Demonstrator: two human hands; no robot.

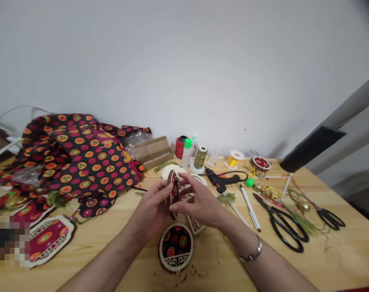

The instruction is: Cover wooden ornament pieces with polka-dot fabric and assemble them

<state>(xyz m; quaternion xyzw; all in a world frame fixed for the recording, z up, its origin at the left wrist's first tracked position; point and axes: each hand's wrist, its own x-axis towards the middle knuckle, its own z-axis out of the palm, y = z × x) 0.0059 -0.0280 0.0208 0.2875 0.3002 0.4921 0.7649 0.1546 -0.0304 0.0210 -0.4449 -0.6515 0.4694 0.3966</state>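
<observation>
Between my two hands a round fabric-covered ornament (173,188) is held on edge, its dark patterned cloth turned partly to the right. My left hand (152,202) grips its left side, thumb against the cloth. The fingers and thumb of my right hand (196,198) curl round its right side. Just below lies a round ornament (176,245) with black flowered cloth and a pale fretwork rim, flat on the table. A pale lattice piece (196,225) shows partly under my right hand. Pale wooden rings (199,179) lie behind the hands, partly hidden.
Patterned fabric (93,158) is heaped at left, near a framed ornament (50,239). A cardboard box (155,152), green thread spool (201,157) and glue gun (222,179) stand or lie behind. Black scissors (281,223), a white pen (250,209) and yellow thread (233,160) are at right.
</observation>
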